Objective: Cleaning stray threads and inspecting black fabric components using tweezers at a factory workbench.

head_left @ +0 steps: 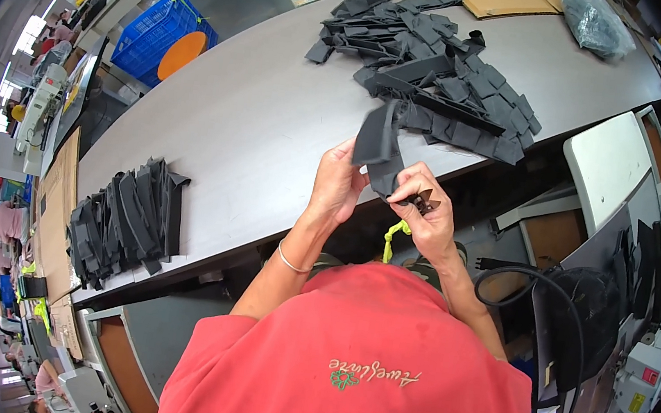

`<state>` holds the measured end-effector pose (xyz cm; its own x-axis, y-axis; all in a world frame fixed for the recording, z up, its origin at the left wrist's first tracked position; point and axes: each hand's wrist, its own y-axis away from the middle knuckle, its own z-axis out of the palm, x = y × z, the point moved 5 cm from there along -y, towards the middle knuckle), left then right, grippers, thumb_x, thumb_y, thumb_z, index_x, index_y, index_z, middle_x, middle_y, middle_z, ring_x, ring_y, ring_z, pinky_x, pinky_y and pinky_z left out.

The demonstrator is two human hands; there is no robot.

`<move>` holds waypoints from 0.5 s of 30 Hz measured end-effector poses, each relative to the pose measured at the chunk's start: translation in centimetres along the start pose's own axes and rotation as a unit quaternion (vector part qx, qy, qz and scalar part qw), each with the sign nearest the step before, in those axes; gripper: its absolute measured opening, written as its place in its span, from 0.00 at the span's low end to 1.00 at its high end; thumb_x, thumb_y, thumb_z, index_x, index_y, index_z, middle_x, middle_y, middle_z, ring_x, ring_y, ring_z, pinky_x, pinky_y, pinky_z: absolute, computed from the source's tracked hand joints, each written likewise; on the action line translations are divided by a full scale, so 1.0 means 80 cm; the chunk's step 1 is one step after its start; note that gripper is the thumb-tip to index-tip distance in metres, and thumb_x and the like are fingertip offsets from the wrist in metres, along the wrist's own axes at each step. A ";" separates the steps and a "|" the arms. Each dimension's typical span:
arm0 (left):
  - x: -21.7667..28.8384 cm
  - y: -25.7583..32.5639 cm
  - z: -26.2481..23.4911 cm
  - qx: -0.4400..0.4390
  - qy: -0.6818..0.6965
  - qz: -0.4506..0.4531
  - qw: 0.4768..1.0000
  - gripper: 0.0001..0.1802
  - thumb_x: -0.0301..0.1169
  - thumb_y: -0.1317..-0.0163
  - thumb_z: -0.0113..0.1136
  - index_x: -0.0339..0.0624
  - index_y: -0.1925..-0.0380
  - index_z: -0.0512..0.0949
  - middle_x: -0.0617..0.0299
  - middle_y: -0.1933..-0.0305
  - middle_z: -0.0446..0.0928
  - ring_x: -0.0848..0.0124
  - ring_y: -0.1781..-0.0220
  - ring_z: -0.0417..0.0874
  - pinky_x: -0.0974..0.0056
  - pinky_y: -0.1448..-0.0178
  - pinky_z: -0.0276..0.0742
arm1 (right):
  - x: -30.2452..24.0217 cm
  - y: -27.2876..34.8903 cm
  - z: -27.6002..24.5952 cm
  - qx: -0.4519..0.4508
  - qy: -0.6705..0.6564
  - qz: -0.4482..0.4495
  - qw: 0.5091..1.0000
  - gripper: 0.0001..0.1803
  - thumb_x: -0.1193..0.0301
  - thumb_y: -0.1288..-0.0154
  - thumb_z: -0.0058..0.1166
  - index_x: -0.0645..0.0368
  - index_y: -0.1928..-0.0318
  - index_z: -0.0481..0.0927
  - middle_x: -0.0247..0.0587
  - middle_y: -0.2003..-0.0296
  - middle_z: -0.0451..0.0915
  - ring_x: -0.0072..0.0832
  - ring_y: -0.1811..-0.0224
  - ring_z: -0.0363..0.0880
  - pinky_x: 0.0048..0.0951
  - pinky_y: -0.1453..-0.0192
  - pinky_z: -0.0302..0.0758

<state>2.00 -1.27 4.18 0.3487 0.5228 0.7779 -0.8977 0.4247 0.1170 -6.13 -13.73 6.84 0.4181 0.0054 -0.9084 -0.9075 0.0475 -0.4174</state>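
Just in front of my body, above the table's near edge, a black fabric strip (383, 149) stands up, folded over at its top. My left hand (337, 183) is closed on its left side, thumb and fingers pinching the cloth. At the strip's lower end, my right hand (429, 223) pinches the cloth between thumb and forefinger. Small dark thread snips (427, 203) sit in that same hand, partly hidden by the fingers. A yellow-green ribbon (393, 237) hangs beside the right hand.
On the grey table (249, 130), a big heap of black fabric pieces (438, 71) lies at the far side. A row of black strips (128, 219) lies at left. Beyond stands a blue crate (149, 36). Sewing-machine equipment (654, 362) and a black cable (579, 336) are at right.
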 end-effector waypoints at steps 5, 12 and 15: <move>0.007 0.002 0.004 -0.100 0.116 -0.070 0.986 0.21 0.27 0.39 0.50 0.34 0.45 0.71 0.57 0.51 0.77 0.68 0.50 0.78 0.61 0.44 0.74 | 0.007 0.003 0.001 -0.013 -0.023 0.023 0.999 0.04 0.82 0.42 0.56 0.63 0.68 0.75 0.35 0.65 0.67 0.17 0.67 0.65 0.17 0.63 0.62; 0.014 0.006 0.012 -0.136 -0.050 0.018 0.989 0.31 0.21 0.47 0.58 0.32 0.41 0.65 0.51 0.43 0.72 0.58 0.44 0.78 0.54 0.40 0.76 | 0.010 0.001 -0.003 0.007 0.025 0.054 0.998 0.07 0.81 0.44 0.60 0.61 0.64 0.80 0.30 0.68 0.70 0.16 0.72 0.64 0.17 0.68 0.60; 0.019 0.007 0.012 -0.126 -0.084 0.052 0.987 0.29 0.22 0.45 0.63 0.33 0.43 0.66 0.54 0.42 0.71 0.58 0.44 0.79 0.54 0.44 0.79 | 0.014 0.005 -0.010 -0.014 0.064 0.112 0.992 0.08 0.80 0.45 0.61 0.60 0.63 0.81 0.29 0.69 0.71 0.15 0.72 0.65 0.17 0.68 0.61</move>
<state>1.79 -0.97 6.03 0.1896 0.4523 0.8715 -0.8234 0.5568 -0.1099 -6.04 -14.48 5.65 0.1983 -0.1142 -0.9735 -0.9786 0.0326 -0.2031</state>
